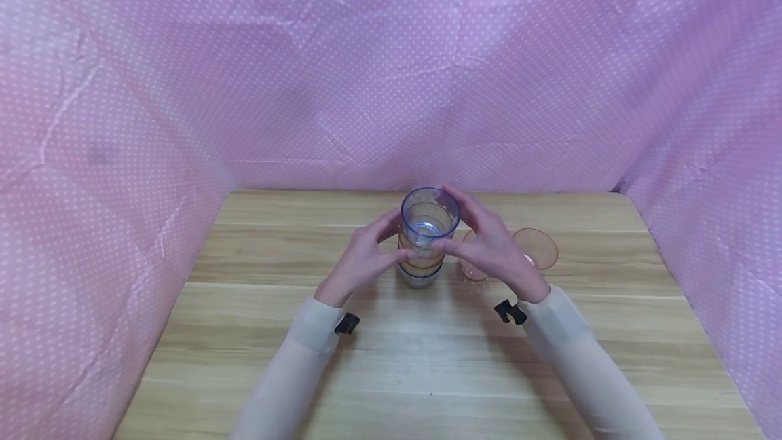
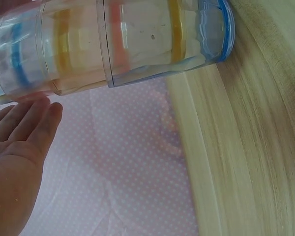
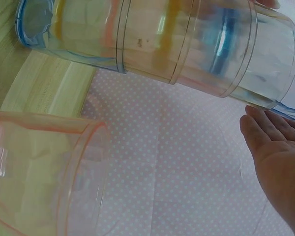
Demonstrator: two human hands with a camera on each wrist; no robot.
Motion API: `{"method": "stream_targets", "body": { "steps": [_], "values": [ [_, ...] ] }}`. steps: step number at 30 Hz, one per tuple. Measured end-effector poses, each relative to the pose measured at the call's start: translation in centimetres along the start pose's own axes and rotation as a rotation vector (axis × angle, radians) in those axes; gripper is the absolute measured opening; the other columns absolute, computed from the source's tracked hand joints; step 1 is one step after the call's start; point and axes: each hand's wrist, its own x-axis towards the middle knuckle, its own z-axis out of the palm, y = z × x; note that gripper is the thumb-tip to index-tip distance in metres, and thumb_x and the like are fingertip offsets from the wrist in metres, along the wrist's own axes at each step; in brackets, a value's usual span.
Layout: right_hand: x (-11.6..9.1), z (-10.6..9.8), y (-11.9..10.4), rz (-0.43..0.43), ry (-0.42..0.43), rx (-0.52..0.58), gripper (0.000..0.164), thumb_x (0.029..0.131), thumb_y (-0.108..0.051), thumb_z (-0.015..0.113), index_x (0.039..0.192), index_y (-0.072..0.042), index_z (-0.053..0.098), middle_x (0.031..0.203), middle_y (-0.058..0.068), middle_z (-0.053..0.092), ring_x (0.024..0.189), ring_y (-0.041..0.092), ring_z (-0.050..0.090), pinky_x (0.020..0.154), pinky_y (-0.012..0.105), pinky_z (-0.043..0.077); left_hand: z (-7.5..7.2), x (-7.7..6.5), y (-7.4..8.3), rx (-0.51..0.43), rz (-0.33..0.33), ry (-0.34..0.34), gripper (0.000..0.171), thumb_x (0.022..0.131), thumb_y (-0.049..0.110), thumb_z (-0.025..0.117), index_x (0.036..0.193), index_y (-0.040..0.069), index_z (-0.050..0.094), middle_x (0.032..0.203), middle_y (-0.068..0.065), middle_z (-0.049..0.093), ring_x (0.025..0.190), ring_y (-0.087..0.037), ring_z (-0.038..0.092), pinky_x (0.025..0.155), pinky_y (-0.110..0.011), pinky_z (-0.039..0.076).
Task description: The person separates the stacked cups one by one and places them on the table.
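My left hand (image 1: 360, 253) and right hand (image 1: 491, 246) grasp upper sides of tall stack of clear, colour-tinted, plastic-looking round cups (image 2: 142, 39), upright on pale wooden desk (image 1: 421, 365). Probably light, stiff, slippery; best steadied below rims.

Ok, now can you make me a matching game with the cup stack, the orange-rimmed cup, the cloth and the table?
Things:
1. Cup stack
2. Orange-rimmed cup
3. Cloth
4. Table

Clues:
A. Pink with pale dots
B. Beside the stack, on the right hand's side
C. Light brown with a wood grain
D. Between the left hand and the right hand

Right pairs: 1-D, 2-B, 3-A, 4-C
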Motion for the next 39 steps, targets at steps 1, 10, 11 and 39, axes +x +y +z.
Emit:
{"method": "stream_targets", "body": {
  "steps": [1,10,11,39],
  "values": [
    [0.05,0.02,0.0,-0.007,0.002,-0.001,0.09,0.083,-0.001,0.087,0.159,-0.004,0.037,0.15,0.017,0.055,0.142,0.028,0.049,0.123,0.034,0.036,0.02,0.01,-0.01,0.004,0.004,0.0,0.074,0.087,0.017,0.086,0.152,0.01,0.052,0.144,-0.009,0.062,0.129,-0.024,0.062,0.113,-0.035,0.049],
    [0.26,0.23,0.03,-0.071,0.026,-0.029,0.089,0.079,0.003,0.088,0.155,0.0,0.042,0.147,0.017,0.058,0.14,0.027,0.052,0.121,0.03,0.038,0.03,-0.04,0.02,0.022,0.023,-0.005,0.067,0.089,0.017,0.084,0.149,0.007,0.054,0.141,-0.011,0.064,0.128,-0.025,0.062,0.112,-0.035,0.05],
    [0.26,0.25,0.02,-0.076,0.031,-0.034,0.089,0.079,0.003,0.088,0.154,0.0,0.042,0.147,0.016,0.058,0.139,0.027,0.052,0.121,0.03,0.038,0.03,-0.05,0.02,0.02,0.024,-0.006,0.067,0.09,0.017,0.084,0.149,0.007,0.054,0.141,-0.011,0.064,0.129,-0.025,0.062,0.112,-0.035,0.05],
    [0.09,0.42,0.09,-0.06,0.048,-0.017,0.087,0.08,-0.001,0.089,0.153,0.003,0.043,0.149,0.016,0.056,0.14,0.027,0.051,0.121,0.029,0.038,0.06,-0.2,0.09,0.039,0.062,-0.021,0.068,0.091,0.016,0.082,0.151,0.005,0.052,0.146,-0.013,0.06,0.128,-0.03,0.063,0.109,-0.032,0.052]
  ]
}}
